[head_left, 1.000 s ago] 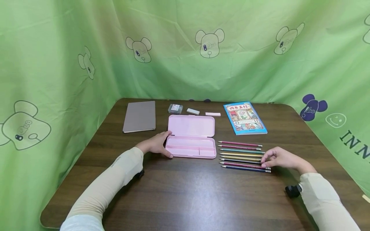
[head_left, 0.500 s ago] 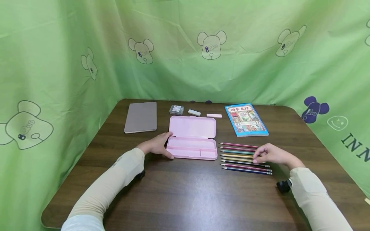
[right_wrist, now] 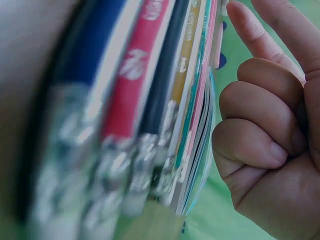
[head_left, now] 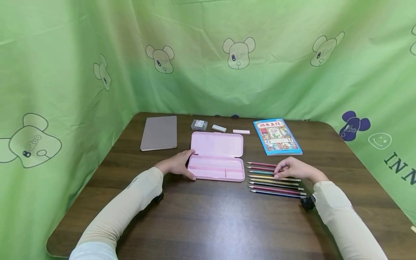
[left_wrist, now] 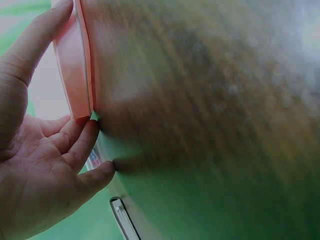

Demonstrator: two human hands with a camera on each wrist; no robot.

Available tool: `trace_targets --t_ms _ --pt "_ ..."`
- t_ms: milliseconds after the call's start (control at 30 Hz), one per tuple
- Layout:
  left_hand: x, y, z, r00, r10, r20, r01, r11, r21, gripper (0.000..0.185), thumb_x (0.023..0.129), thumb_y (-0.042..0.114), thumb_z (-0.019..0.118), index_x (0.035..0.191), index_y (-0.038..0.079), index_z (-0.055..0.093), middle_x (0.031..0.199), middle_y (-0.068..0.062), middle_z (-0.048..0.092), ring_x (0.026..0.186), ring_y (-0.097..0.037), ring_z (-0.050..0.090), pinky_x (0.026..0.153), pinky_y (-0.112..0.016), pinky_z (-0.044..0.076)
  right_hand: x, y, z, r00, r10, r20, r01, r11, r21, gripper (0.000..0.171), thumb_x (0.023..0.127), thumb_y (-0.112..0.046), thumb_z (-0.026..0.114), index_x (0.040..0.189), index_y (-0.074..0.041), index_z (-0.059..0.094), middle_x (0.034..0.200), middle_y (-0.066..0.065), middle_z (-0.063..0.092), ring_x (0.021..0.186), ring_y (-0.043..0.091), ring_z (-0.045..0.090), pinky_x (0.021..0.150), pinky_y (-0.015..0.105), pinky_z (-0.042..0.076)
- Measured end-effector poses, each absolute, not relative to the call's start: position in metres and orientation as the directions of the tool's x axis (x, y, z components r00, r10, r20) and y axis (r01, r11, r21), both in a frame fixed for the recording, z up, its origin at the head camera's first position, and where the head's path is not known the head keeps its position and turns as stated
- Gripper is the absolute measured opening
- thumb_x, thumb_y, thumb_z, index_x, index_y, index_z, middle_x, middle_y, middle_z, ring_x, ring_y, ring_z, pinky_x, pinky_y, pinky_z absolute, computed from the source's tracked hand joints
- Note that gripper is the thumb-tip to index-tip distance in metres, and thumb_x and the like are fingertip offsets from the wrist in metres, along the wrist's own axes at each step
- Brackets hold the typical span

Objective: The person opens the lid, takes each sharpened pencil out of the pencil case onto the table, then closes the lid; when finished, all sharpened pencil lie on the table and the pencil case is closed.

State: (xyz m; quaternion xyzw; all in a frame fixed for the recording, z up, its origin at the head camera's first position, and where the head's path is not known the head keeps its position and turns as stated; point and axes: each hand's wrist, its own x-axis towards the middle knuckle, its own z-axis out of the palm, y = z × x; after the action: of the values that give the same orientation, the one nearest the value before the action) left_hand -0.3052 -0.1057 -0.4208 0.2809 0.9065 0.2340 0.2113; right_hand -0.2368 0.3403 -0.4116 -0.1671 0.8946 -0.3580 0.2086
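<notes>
An open pink pencil case [head_left: 217,159] lies on the dark wooden table [head_left: 208,220], its lid folded back and its tray showing nothing inside. My left hand [head_left: 177,166] rests against the case's left end, thumb along the near edge and fingers straight at the corner. The left wrist view shows that hand [left_wrist: 45,165] flat against the case [left_wrist: 75,65]. To the right of the case lies a row of several coloured pencils [head_left: 286,185]. My right hand [head_left: 292,169] hovers over their middle and touches the upper ones with its fingertips. In the right wrist view the right hand [right_wrist: 265,140] has three fingers curled and its index finger out beside the pencils [right_wrist: 150,100].
Along the back of the table are a grey-brown notebook [head_left: 159,133], a small clear box [head_left: 199,125], a white eraser [head_left: 219,128], a pink strip [head_left: 241,131] and a blue picture book [head_left: 277,136]. Green printed cloth [head_left: 65,72] walls three sides.
My right hand has slid left and away, from the pencils' eraser ends near the front ones to the middle of the upper ones. The left hand has stayed on the case.
</notes>
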Motion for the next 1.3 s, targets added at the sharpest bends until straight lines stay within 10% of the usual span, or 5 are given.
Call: trace_targets --t_ms 1100,1300 --pt "-0.299 -0.103 -0.415 -0.750 0.614 -0.246 0.414 0.726 0.548 0.104 0.067 0.037 0.081 0.145 0.003 0.020 0.148 -0.018 0.026 0.136 -0.029 0.028 0.110 -0.044 0.025 -0.297 0.291 -0.398 -0.898 -0.386 -0.209 -0.166 0.740 -0.652 0.034 0.078 -0.030 0.073 0.099 -0.004 0.067 0.056 -0.007 0.039 0.051 0.006 0.031 0.053 0.023 0.034" --pt "-0.298 -0.104 -0.418 -0.760 0.604 -0.241 0.412 0.734 0.540 0.106 0.066 0.038 0.082 0.145 0.003 0.020 0.148 -0.018 0.027 0.135 -0.029 0.029 0.110 -0.043 0.026 -0.308 0.283 -0.400 -0.898 -0.412 -0.157 -0.219 0.726 -0.653 0.048 0.079 -0.033 0.072 0.114 -0.001 0.060 0.085 0.009 0.062 0.082 0.026 0.060 0.087 0.041 0.046"
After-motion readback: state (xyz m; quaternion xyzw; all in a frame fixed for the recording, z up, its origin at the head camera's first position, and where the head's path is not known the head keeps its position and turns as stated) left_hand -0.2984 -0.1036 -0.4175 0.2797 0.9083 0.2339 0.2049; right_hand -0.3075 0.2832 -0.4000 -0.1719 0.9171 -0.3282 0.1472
